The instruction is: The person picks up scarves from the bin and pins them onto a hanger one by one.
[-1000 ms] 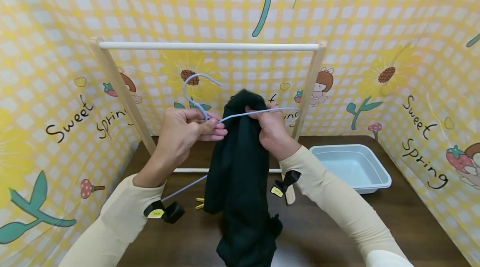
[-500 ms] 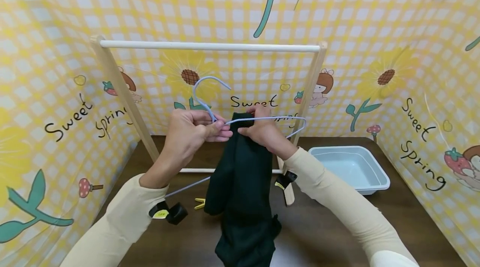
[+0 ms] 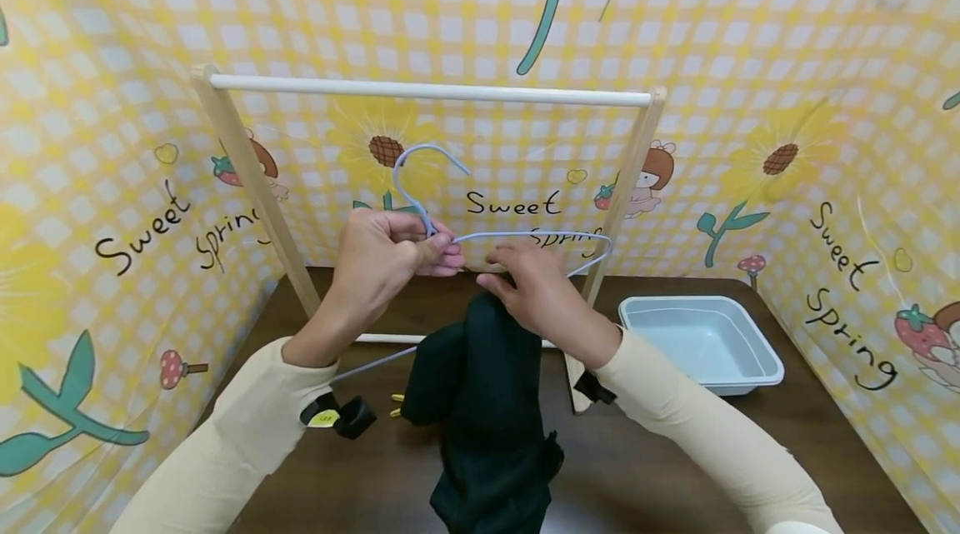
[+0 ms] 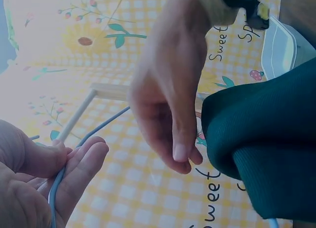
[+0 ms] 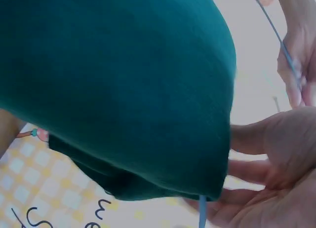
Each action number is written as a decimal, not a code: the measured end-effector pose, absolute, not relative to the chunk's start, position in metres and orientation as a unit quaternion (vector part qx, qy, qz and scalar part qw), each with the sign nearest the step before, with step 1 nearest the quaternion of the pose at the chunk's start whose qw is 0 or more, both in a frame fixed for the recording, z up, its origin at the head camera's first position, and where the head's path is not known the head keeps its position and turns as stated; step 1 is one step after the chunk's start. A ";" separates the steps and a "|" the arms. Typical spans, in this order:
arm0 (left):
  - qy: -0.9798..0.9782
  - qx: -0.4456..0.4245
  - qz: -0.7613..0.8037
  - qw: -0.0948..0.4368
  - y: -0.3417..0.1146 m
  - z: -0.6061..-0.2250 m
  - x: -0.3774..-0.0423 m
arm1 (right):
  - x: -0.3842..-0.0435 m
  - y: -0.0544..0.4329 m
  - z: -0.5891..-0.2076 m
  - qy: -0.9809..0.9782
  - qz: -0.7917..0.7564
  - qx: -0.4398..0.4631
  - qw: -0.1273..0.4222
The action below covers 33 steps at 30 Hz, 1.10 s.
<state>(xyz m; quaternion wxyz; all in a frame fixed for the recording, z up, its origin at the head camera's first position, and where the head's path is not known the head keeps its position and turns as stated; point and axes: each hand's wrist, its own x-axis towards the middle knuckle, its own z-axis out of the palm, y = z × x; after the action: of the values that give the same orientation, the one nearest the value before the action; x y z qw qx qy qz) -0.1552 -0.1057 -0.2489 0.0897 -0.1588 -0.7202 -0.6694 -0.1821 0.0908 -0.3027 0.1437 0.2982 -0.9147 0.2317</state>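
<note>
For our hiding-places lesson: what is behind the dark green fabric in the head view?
A low, straight white rod and a small yellow clip show partly; the dark green fabric covers part of each.

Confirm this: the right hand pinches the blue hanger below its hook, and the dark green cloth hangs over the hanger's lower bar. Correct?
Not quite: the head view shows the left hand, not the right hand, pinching the blue hanger below its hook. The dark green cloth does hang over the hanger's lower bar.
</note>
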 end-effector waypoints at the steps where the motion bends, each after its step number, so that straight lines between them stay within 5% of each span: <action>1: -0.721 -0.159 -0.668 0.091 -0.105 -0.248 -0.155 | -0.179 0.092 -0.306 -0.897 0.240 0.327 0.174; 6: -0.731 -0.153 -0.659 0.090 -0.102 -0.242 -0.155 | -0.165 0.092 -0.323 -0.800 0.249 0.459 0.297; 12: -0.733 -0.163 -0.654 0.092 -0.093 -0.234 -0.157 | -0.159 0.086 -0.334 -0.750 0.137 0.536 0.362; 22: -0.729 -0.174 -0.655 0.096 -0.092 -0.235 -0.156 | -0.152 0.070 -0.345 -0.790 -0.058 0.507 0.340; 33: -0.742 -0.157 -0.646 0.085 -0.092 -0.241 -0.154 | -0.151 0.070 -0.355 -0.791 -0.024 0.513 0.333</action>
<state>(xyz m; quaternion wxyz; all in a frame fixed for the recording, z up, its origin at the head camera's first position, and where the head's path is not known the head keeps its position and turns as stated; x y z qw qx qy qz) -0.1538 -0.0916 -0.2411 0.0849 -0.1568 -0.7419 -0.6463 -0.1507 0.0700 -0.3546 0.3326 0.5125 -0.7913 -0.0240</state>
